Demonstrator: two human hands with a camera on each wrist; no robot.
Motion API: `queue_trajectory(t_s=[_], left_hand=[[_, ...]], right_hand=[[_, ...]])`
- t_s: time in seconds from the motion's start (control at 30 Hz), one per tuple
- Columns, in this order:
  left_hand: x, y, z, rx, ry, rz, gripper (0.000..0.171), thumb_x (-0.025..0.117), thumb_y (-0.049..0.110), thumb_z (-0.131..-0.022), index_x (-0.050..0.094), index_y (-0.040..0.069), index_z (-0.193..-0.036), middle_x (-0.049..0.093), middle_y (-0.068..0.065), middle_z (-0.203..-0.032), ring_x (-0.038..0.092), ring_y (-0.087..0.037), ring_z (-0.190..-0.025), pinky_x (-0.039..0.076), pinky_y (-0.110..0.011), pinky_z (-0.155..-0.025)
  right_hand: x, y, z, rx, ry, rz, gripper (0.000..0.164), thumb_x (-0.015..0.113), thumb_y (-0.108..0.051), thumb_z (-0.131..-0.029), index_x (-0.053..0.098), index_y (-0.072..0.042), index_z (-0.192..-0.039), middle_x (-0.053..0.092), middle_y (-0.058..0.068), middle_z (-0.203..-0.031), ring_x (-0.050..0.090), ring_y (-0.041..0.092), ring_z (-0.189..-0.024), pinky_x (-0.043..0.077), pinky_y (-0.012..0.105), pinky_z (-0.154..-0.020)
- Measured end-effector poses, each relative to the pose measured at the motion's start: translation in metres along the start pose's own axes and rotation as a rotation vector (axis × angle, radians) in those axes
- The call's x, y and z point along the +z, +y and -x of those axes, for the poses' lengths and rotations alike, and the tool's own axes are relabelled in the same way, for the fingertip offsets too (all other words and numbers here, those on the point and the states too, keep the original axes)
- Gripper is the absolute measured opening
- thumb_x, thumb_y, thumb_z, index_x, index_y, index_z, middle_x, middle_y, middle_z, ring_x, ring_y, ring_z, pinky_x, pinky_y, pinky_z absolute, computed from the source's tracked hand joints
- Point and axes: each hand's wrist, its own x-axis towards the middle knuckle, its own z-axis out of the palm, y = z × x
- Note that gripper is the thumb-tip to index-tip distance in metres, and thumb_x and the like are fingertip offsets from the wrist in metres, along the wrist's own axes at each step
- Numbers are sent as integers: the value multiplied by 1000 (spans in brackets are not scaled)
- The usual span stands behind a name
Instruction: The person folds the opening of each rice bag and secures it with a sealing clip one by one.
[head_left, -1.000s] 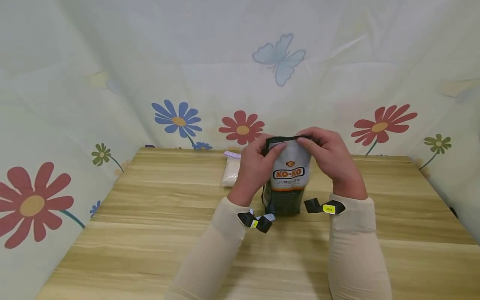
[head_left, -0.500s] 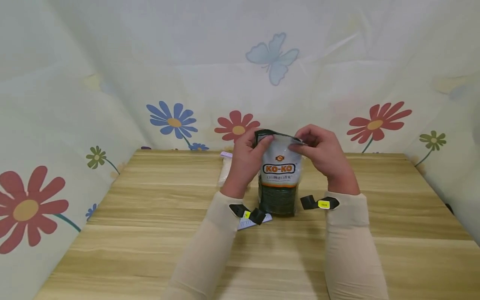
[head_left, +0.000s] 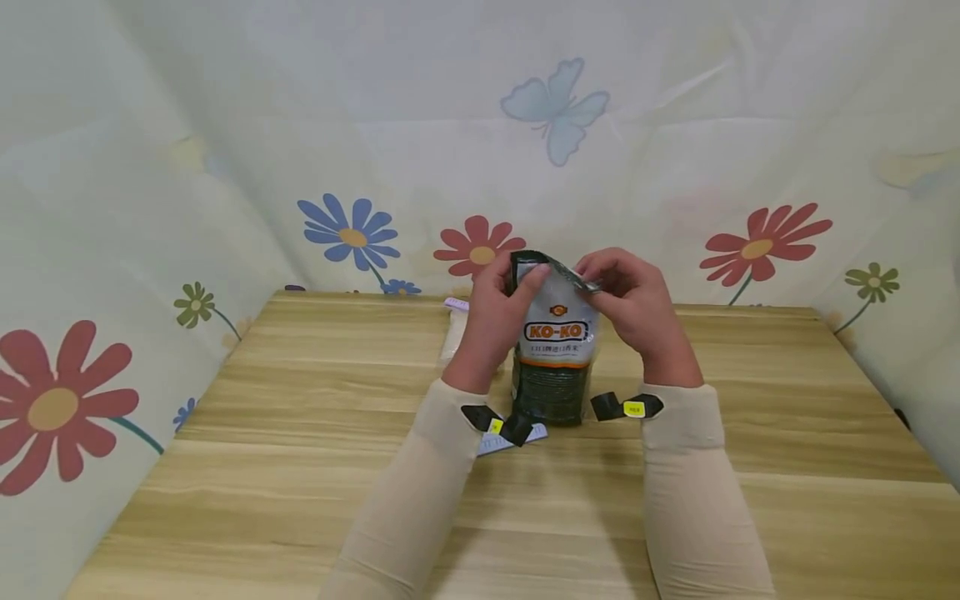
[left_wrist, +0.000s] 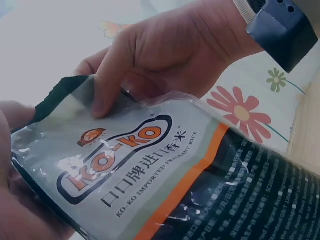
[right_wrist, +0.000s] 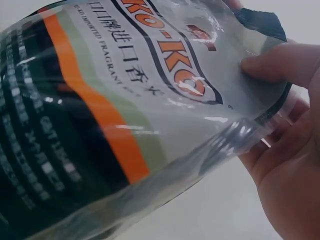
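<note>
A bag of rice (head_left: 555, 350), grey above and dark green below with an orange stripe and KO-KO lettering, stands upright on the table in the head view. My left hand (head_left: 498, 312) grips its upper left edge, thumb on the front face. At the upper right corner my right hand (head_left: 633, 304) pinches the rim between thumb and fingers. The rim slopes down and folds over toward the right hand. Up close in the left wrist view, the right thumb presses on the bag's front (left_wrist: 115, 150). In the right wrist view the clear side of the bag (right_wrist: 200, 155) looks creased.
Behind my left hand lies a small clear bag of white grains with a purple clip (head_left: 456, 305) on top. A pale blue sealing clip (head_left: 517, 439) lies on the wooden table (head_left: 300, 467) before the rice bag. A flowered curtain (head_left: 420, 125) hangs behind the table.
The rice bag's top edge has gone from nearly level to sloping, its right corner pulled down and forward by the right hand. The blue clip shows more from behind the left wrist.
</note>
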Motion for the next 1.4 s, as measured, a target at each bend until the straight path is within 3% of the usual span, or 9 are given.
queue_trajectory(t_s=[0.2,0.4,0.57,0.87,1.03,1.13,1.27,1.4], left_hand=[[5,2,3,-28,-6,29,35,70,35,-87,55,18,-115,63,-4,-101,62,-19,-89,55,-33,-79],[12,2,4,-63,46,-6,42,76,38,-82,54,20,-113,62,-3,-96,62,-20,-86,55,-35,-75],[12,3,4,-71,63,-6,38,76,35,-83,56,19,-111,64,-4,-95,65,-20,-84,56,-35,-75],[11,2,2,-69,90,39,27,76,26,-85,65,13,-105,66,-6,-96,65,-18,-86,56,-34,-76],[11,1,2,-71,91,51,27,76,24,-85,65,11,-105,67,-7,-96,66,-18,-86,57,-34,-76],[11,1,2,-90,88,44,27,75,25,-85,65,12,-107,67,-7,-97,66,-18,-87,57,-33,-76],[10,2,2,-104,85,35,28,75,26,-85,65,13,-108,67,-7,-98,65,-19,-87,56,-32,-76],[9,2,2,-82,77,52,29,75,23,-86,64,10,-109,66,-9,-99,64,-19,-87,56,-32,-76]], right_hand=[[-2,0,2,17,-71,38,15,63,9,-84,59,4,-97,61,-6,-107,60,13,-90,50,21,-78],[-4,-2,2,9,-124,73,19,70,2,-84,65,5,-102,60,-9,-110,58,11,-98,49,20,-82],[-3,-2,1,-9,-106,100,14,67,1,-87,67,5,-100,61,-13,-107,59,8,-95,49,19,-79],[0,0,1,-15,-73,-26,18,58,4,-92,70,-4,-103,68,-1,-103,64,13,-86,52,22,-77],[-1,0,1,-22,-28,-61,17,53,3,-95,67,7,-103,69,-1,-105,63,13,-91,52,22,-78],[-2,-1,0,6,16,-63,11,59,3,-92,62,10,-100,69,-2,-102,64,14,-89,52,23,-76],[0,-2,-1,83,26,25,17,65,-6,-91,61,4,-104,67,-4,-96,64,11,-84,51,22,-74],[5,-4,-2,139,-40,175,23,64,-18,-94,67,-2,-110,66,-9,-93,63,8,-79,52,21,-71]])
